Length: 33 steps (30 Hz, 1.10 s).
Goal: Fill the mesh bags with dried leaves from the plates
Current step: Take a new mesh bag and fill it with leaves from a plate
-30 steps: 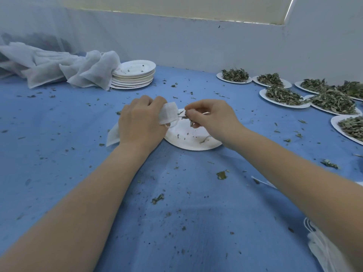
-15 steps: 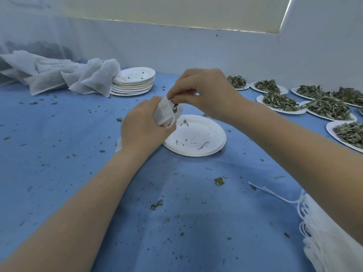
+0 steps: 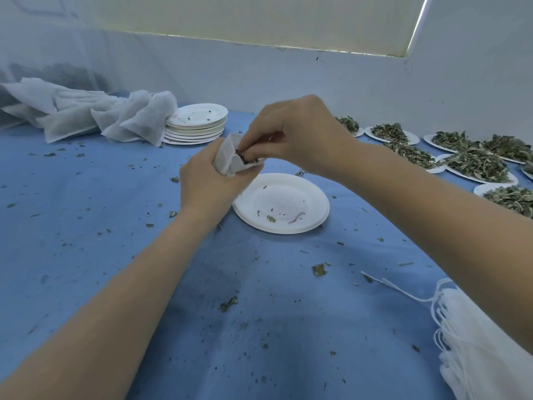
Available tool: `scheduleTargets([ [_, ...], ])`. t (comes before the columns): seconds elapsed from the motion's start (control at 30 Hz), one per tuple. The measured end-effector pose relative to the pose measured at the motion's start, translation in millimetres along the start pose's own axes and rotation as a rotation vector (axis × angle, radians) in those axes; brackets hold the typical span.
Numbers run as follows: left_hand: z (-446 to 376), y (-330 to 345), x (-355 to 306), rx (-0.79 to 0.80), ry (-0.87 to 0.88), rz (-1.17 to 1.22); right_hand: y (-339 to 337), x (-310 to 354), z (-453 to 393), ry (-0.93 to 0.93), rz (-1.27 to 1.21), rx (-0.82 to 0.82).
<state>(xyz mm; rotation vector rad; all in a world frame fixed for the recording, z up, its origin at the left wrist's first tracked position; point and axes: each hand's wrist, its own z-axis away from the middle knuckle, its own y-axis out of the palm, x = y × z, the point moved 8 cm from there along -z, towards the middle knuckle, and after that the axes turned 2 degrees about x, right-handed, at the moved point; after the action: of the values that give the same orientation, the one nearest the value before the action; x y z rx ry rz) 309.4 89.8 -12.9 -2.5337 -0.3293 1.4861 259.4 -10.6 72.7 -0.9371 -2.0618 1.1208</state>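
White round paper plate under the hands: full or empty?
Nearly empty: the white round paper plate shows bare white surface with only a few leaf scraps.

Near-empty plate [image 3: 281, 203] central on cloth [image 3: 86, 226]; stacked plates [image 3: 196, 124] behind-left, leaf-laden plates [image 3: 476, 166] right.

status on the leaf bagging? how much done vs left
Done: filled bags lie piled at far left beside a stack of emptied plates. The near plate holds only scraps.
In hand: the left hand grips an open mesh bag while the right hand pushes a pinch of leaves into its mouth.
Left: several plates of leaves at far right, and a pile of unfilled bags at near right.
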Motion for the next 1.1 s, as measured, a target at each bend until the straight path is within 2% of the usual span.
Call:
scheduleTargets([
  [0.13, 0, 2, -1, 0.039, -0.005, -0.007, 9, 5, -3, -0.046, 0.069, 0.096],
  [0.3, 3, 2, -4, 0.017, 0.008, -0.033, 17, 2, -8, -0.002, 0.072, 0.13],
  [0.47, 6, 7, -11, 0.039, -0.002, 0.003, 16, 4, -10, 0.01, 0.113, 0.024],
  [0.6, 6, 5, -14, 0.052, 0.04, 0.017, 19, -2, -15, 0.119, 0.148, -0.012],
  [0.7, 6, 1, -8, 0.101, 0.071, -0.095, 13, -13, -16, 0.205, 0.157, -0.048],
  [0.83, 2, -3, 13, 0.178, 0.058, -0.394, 11, -34, 0, 0.321, -0.043, -0.038],
  [0.97, -1, -5, 19, 0.161, 0.058, -0.489, 24, -52, 26, 0.443, -0.319, 0.032],
  [1.1, -3, -6, 24, 0.153, 0.042, -0.522, 32, -77, 53, 0.583, -0.416, -0.021],
])
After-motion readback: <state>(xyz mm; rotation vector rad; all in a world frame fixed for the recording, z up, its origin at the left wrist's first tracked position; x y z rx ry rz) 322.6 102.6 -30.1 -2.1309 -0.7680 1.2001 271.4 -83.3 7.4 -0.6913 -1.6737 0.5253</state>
